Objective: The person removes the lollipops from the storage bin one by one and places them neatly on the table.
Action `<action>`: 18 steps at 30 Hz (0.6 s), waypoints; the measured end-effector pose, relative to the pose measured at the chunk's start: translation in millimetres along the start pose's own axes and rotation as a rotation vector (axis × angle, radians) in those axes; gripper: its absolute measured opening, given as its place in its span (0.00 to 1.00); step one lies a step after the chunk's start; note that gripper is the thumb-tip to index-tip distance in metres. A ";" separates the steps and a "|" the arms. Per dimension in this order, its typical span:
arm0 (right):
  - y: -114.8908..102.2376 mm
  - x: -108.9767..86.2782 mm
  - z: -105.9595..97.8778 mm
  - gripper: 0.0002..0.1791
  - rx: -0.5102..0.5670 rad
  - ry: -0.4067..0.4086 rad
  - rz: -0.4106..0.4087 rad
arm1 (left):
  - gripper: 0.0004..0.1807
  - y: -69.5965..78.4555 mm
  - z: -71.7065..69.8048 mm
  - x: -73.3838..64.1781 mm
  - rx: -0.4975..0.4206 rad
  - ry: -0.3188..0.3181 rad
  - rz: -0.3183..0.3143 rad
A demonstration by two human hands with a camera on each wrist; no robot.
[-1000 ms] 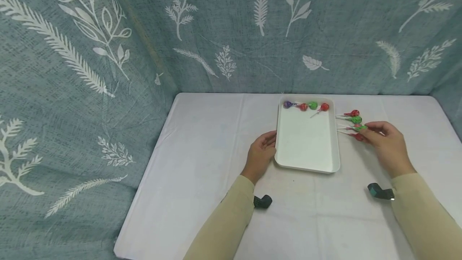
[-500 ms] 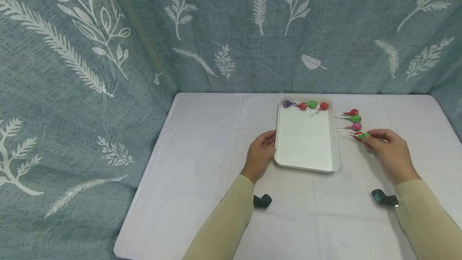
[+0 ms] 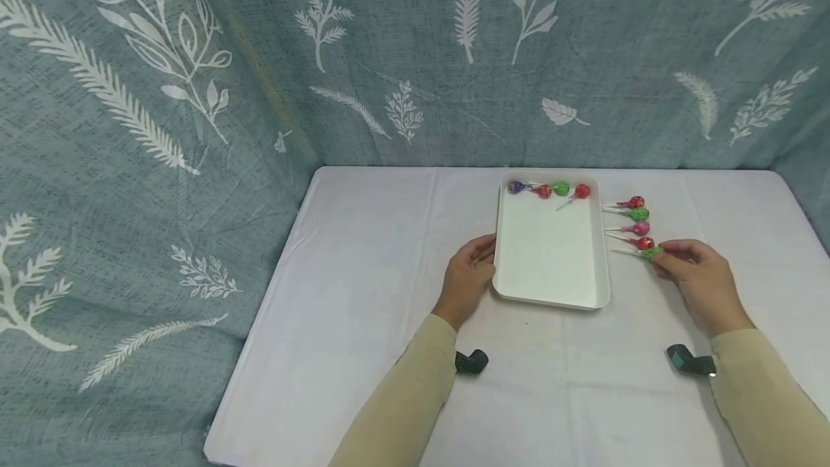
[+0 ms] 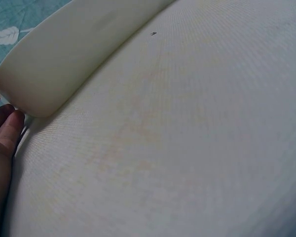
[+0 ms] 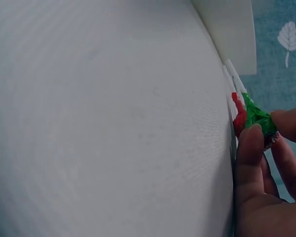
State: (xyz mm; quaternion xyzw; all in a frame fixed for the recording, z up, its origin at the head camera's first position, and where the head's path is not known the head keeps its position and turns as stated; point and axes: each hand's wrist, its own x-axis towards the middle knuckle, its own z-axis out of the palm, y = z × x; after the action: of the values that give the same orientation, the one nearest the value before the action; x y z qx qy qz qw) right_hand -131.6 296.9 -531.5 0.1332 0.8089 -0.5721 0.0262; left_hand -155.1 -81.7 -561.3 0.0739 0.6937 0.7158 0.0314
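"Noting the right-hand grip [image 3: 703, 285] first: thumb and finger pinched together on the wrapped head of a green lollipop [image 3: 650, 254], no gap left beyond the wrapper."

"Position of that lollipop?"

"Right of the white tray [image 3: 550, 258], at the near end of a column of lollipops; white stick pointing toward the tray. Whether it bears on the tabletop [image 3: 344, 272], cannot tell."

"Neighbours, far to near?"

"Upper red lollipop [image 3: 636, 202], second green lollipop [image 3: 640, 214], pink lollipop [image 3: 640, 228], lower red lollipop [image 3: 643, 243]. The last is just beside the pinched one. Sticks all toward the tray's right wall."

"And the left-hand grip [image 3: 465, 281]?"

"At the tray's left side, near corner. Fingers loosely bent, tips against the outer wall; some of them hidden, so how firmly it holds, cannot tell."

"Tray contents?"

"Four, along the far end: purple lollipop [image 3: 516, 187], red-wrapped lollipop [image 3: 543, 192], green-wrapped lollipop [image 3: 561, 188], and at the right a tilted red lollipop [image 3: 582, 191], stick slanting toward the near left."

"Surroundings?"

"Teal cloth [image 3: 402, 34] with white leaf prints behind; a dark device [image 3: 690, 361] at the right wrist."
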 end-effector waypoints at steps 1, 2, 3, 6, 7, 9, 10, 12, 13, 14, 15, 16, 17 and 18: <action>0.1 0.3 0.2 0.19 -0.004 0.002 0.001 | 0.31 0.2 0.2 -0.1 0.001 0.000 -0.001; 0.1 0.7 0.5 0.19 -0.008 0.006 0.002 | 0.31 0.3 0.4 0.0 0.000 0.000 -0.001; 0.0 1.2 0.7 0.20 -0.015 0.010 0.003 | 0.31 0.4 0.6 0.1 0.001 -0.001 -0.002; -0.3 2.1 2.0 0.22 -0.036 0.019 0.004 | 0.30 0.7 1.1 0.4 0.000 0.000 -0.003; -0.4 2.3 2.3 0.22 -0.042 0.022 0.006 | 0.30 0.7 1.1 0.5 0.000 0.000 -0.004; -0.5 2.7 2.9 0.24 -0.052 0.029 0.009 | 0.30 0.6 1.3 0.8 -0.004 0.001 -0.004; -0.4 2.7 2.9 0.25 -0.068 0.027 0.011 | 0.30 0.3 1.4 1.0 -0.006 0.001 -0.004; -0.4 2.3 2.9 0.27 -0.100 0.024 0.020 | 0.30 -0.6 1.4 1.6 -0.011 0.003 -0.004; -0.5 2.0 2.9 0.27 -0.115 0.022 0.025 | 0.30 -1.0 1.4 1.8 -0.014 0.004 -0.004; -0.5 1.8 2.9 0.28 -0.129 0.021 0.029 | 0.31 -1.5 1.4 2.0 -0.016 0.004 -0.003; -0.6 1.7 2.9 0.29 -0.145 0.019 0.034 | 0.31 -1.9 1.4 2.3 -0.019 0.004 -0.003; -0.7 1.6 3.1 0.29 -0.158 0.017 0.039 | 0.31 -2.3 1.3 2.5 -0.022 0.004 -0.002; -1.1 1.4 3.5 0.29 -0.162 0.018 0.043 | 0.31 -2.5 1.2 2.6 -0.024 0.004 -0.001; -1.5 1.2 4.0 0.29 -0.165 0.019 0.044 | 0.31 -2.7 1.0 2.6 -0.028 0.002 0.001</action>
State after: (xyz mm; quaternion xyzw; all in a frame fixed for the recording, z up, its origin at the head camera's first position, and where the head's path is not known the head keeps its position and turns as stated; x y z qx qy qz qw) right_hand -133.6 292.9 -531.7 0.1537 0.8503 -0.5016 0.0422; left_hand -157.7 -80.2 -563.8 0.0731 0.6835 0.7256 0.0315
